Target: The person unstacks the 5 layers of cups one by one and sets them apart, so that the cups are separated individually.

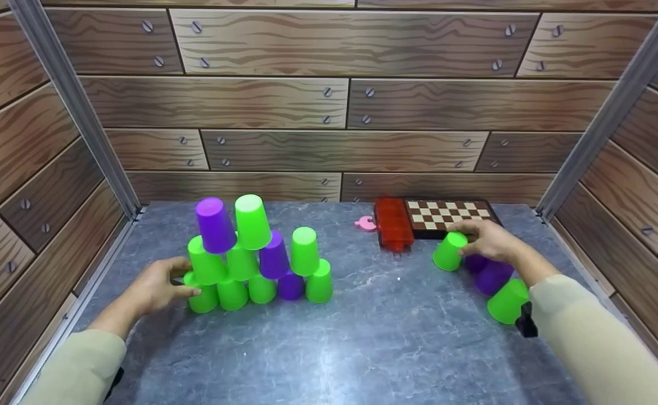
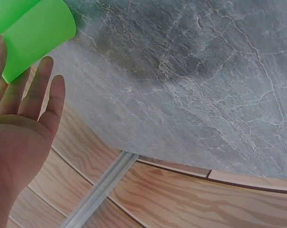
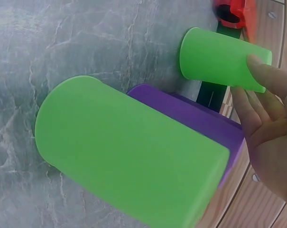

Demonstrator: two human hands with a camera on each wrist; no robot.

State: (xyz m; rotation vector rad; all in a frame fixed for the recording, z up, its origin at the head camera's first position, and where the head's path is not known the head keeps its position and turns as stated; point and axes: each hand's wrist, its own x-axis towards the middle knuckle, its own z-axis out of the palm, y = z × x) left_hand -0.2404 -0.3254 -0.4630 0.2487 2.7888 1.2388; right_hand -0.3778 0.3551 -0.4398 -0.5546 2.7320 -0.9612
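With your right hand (image 1: 489, 239) you are pinching a green cup (image 1: 447, 253) near its narrow upper end, thumb against one side and fingers against the other. That cup is standing mouth down, or nearly so, at the right of the tabletop (image 1: 374, 349); you are not getting a clear enough look to tell whether its rim is touching. With your left hand (image 1: 157, 286) you are touching the lower left cup (image 1: 202, 301) of the pyramid, thumb at its near side, the other fingers reaching loosely and almost straight around it.

You are probably doing best with a light, even pinch, since a hard squeeze is likely bending the wall or tilting the cup. On the left you are wanting a steadying touch only, because any sideways push is likely shaking the upper purple cup (image 1: 215, 225) and the upper green cup (image 1: 252, 222), which are perching side by side on the second row.

Close under your right forearm, purple cups (image 1: 494, 278) and a front green cup (image 1: 506, 304) are standing, so a dropping sleeve (image 1: 587, 332) is risking a knock. Behind your pinched cup a chessboard (image 1: 447, 215) is lying, with a red object (image 1: 393, 222) beside it and a small pink object (image 1: 366, 224) lying next to that, between your cup and the pyramid's far side
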